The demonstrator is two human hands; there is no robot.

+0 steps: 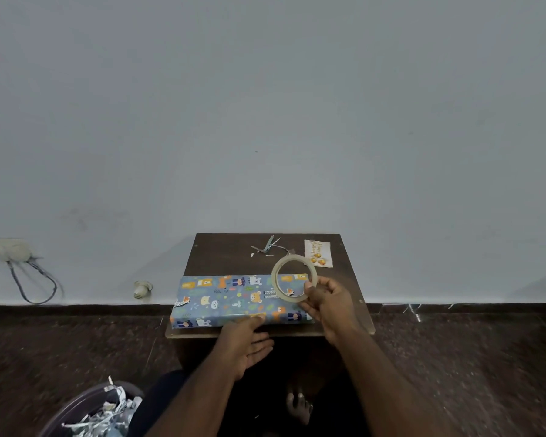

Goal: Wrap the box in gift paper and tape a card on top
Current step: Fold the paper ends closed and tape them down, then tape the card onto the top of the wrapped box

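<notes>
A bin (85, 411) of paper offcuts stands on the floor at lower left. The wrapped box (234, 299) lies along the near edge of the tabletop (224, 253), paper already on. The left hand (245, 340), fingers spread and relaxed, touches the box's near edge, seemingly to steady it. The right hand (327, 302) pinches the tape roll (293, 279) above the box's right end, likely readying a strip. The card (318, 253) lies at the far right corner, not yet attached.
</notes>
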